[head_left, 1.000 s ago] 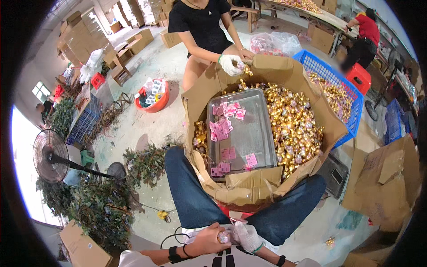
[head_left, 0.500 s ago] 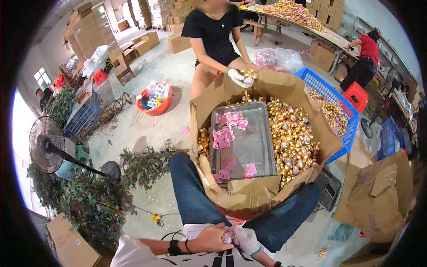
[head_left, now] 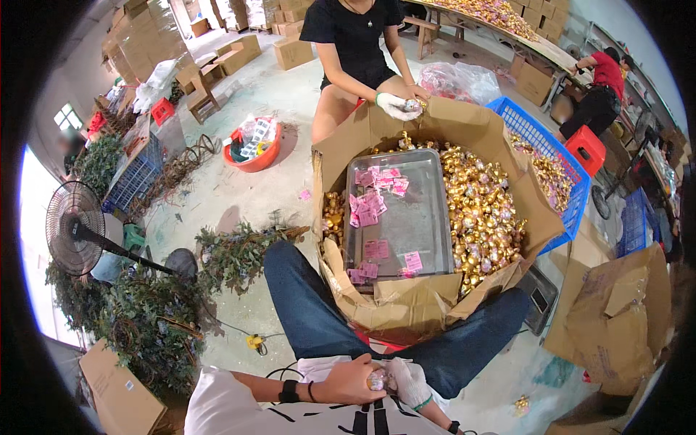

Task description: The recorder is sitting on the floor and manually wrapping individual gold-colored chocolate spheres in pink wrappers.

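Note:
Close to my lap, my bare left hand [head_left: 349, 380] is closed around a small shiny ball-shaped ornament [head_left: 376, 379], silvery pink in colour. My right hand [head_left: 410, 382], in a white glove, presses its curled fingers against the same ornament from the other side. Beyond my knees stands a big open cardboard box [head_left: 395, 308], packed with gold and clear ornaments [head_left: 482, 217]. A grey tray [head_left: 413, 221] rests over these, and pink paper labels [head_left: 367, 206] lie scattered in it.
Across the box, a person's gloved hand [head_left: 397, 106] holds an ornament. A blue crate [head_left: 580, 206] with more ornaments adjoins the box's right side. Leafy garlands [head_left: 152, 322] and a fan [head_left: 75, 228] are at left; torn cardboard [head_left: 616, 319] lies right. A red basin [head_left: 251, 161] sits farther back.
My hands stay together at the ornament, which shows more plainly between them now. The co-worker's hands have come down slightly with their ornament. The view has shifted a little.

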{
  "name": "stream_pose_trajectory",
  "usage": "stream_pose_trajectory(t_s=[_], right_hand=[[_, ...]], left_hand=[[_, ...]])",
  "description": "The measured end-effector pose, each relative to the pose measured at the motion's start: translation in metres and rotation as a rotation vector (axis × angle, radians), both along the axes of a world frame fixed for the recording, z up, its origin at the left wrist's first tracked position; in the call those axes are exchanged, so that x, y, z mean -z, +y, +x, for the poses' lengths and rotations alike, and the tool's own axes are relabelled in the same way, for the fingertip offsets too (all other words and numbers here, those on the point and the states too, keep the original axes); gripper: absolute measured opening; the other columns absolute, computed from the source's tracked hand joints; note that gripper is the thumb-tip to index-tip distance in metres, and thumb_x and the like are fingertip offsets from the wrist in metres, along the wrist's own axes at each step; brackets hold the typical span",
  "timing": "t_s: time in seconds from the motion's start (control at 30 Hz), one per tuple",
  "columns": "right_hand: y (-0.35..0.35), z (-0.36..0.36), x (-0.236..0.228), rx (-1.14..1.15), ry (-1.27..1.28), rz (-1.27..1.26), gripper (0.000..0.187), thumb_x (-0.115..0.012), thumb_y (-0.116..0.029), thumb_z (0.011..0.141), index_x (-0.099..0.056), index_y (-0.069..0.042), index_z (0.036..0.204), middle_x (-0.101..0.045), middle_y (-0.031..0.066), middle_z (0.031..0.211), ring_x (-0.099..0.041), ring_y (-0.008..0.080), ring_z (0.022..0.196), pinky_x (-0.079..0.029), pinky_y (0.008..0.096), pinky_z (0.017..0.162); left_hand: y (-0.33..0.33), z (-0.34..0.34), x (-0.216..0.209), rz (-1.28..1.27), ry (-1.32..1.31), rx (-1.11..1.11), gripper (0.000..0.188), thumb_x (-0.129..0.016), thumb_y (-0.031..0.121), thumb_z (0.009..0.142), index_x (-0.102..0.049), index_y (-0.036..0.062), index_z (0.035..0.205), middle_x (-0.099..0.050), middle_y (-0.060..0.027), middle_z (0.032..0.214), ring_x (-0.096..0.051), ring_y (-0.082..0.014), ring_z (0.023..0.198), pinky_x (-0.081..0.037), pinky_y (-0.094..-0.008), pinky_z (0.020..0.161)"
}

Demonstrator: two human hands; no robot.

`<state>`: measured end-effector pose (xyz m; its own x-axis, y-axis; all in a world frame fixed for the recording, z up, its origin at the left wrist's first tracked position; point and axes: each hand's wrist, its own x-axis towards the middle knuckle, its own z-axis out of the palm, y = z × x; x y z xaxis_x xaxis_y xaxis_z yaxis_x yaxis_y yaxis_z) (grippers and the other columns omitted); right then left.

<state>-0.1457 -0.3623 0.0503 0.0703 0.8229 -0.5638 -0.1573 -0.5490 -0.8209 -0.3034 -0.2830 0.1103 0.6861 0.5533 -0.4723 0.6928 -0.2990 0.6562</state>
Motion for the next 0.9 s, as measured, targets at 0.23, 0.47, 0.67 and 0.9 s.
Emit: stream_pose_trajectory(t_s=[0.23,0.47,0.67,0.9], right_hand=[[0.019,0.001,-0.023,-0.147,0.014,-0.024,0.04,-0.043,-0.034,0.098,-0.064,0.001,0.097,-0.058,0.0036,0.065,-0.052,0.0105,0.059,-0.044,0.0279,0.054],[0.012,0.006,-0.017,-0.073,0.06,-0.033,0.041,-0.044,-0.033,0.097,-0.063,0.001,0.084,-0.056,0.0006,0.064,-0.049,0.0071,0.058,-0.04,0.0253,0.051],[0.01,0.001,-0.012,0.04,0.199,-0.087,0.039,-0.045,-0.03,0.097,-0.065,0.0,0.084,-0.055,-0.002,0.065,-0.047,0.0057,0.059,-0.039,0.0235,0.051],[0.023,-0.005,-0.04,0.169,0.403,-0.014,0.049,-0.041,-0.038,0.097,-0.049,-0.01,0.058,-0.041,-0.0024,0.051,-0.034,0.0091,0.045,-0.027,0.0272,0.044]], left_hand=[[0.0,-0.007,-0.002,0.01,-0.006,-0.062,0.059,-0.068,0.049,0.067,-0.063,0.0059,0.107,-0.053,-0.0125,0.094,-0.06,-0.033,0.081,-0.049,-0.0412,0.071],[0.007,0.003,0.004,-0.017,-0.06,-0.036,0.053,-0.069,0.048,0.066,-0.065,0.0091,0.102,-0.055,-0.0116,0.09,-0.061,-0.0338,0.076,-0.049,-0.0425,0.068],[0.003,-0.002,0.007,-0.059,-0.113,-0.066,0.049,-0.068,0.046,0.069,-0.063,0.0037,0.093,-0.053,-0.0145,0.087,-0.058,-0.0348,0.077,-0.046,-0.0433,0.069],[0.012,-0.012,0.027,-0.179,-0.247,-0.162,0.048,-0.069,0.041,0.067,-0.061,-0.0007,0.09,-0.054,-0.0159,0.079,-0.056,-0.0339,0.076,-0.045,-0.0408,0.067]])
